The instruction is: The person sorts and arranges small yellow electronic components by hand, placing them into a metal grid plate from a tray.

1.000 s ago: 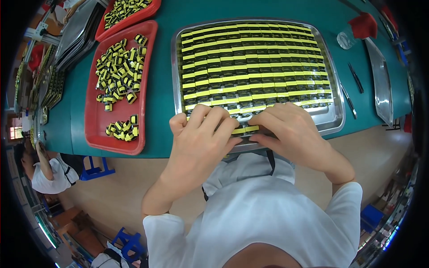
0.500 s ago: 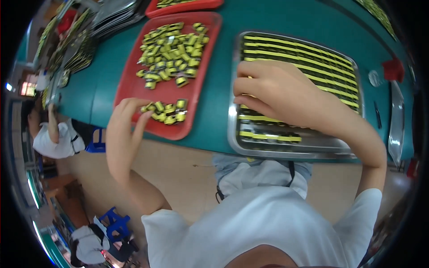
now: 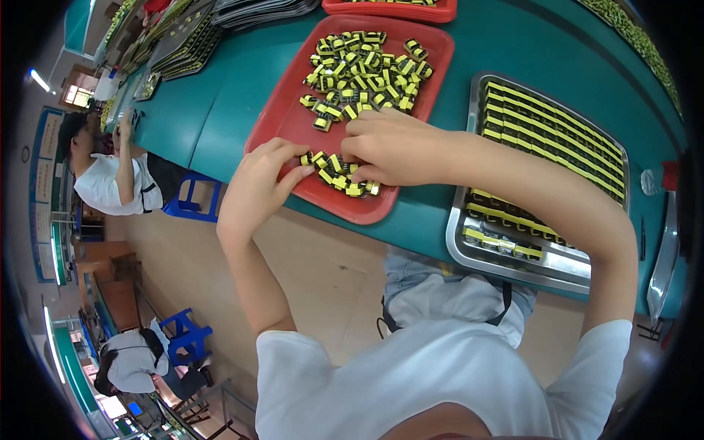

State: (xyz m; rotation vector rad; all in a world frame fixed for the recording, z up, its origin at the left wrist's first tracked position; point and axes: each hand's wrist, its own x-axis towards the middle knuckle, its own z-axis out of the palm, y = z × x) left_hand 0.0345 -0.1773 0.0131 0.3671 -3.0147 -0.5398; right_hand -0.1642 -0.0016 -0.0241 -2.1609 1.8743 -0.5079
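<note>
A red tray (image 3: 286, 117) holds a loose pile of small yellow-and-black components (image 3: 367, 70), which look like taped coils or transformers. A smaller cluster (image 3: 337, 167) of them lies near its front end. My left hand (image 3: 260, 183) reaches over the tray's left edge, thumb and forefinger pinching one component beside that cluster. My right hand (image 3: 392, 150) is over the same cluster from the right, fingers curled down; what they hold is hidden. To the right, a metal tray (image 3: 460, 238) contains neat rows of the same components, with a shorter row (image 3: 502, 243) at the front.
Another red tray (image 3: 396, 9) stands behind the first. Stacked dark trays (image 3: 260, 13) are at the back left. On the right lie a clear cup (image 3: 650, 182), a thin dark pen-like tool (image 3: 643, 238) and a shiny metal piece (image 3: 664, 271). A person (image 3: 110, 180) works at the far left near a blue stool (image 3: 194, 199).
My right hand has moved left from the metal tray to the cluster in the red tray. My left hand stays at that cluster. The view has shifted, so the trays appear further right.
</note>
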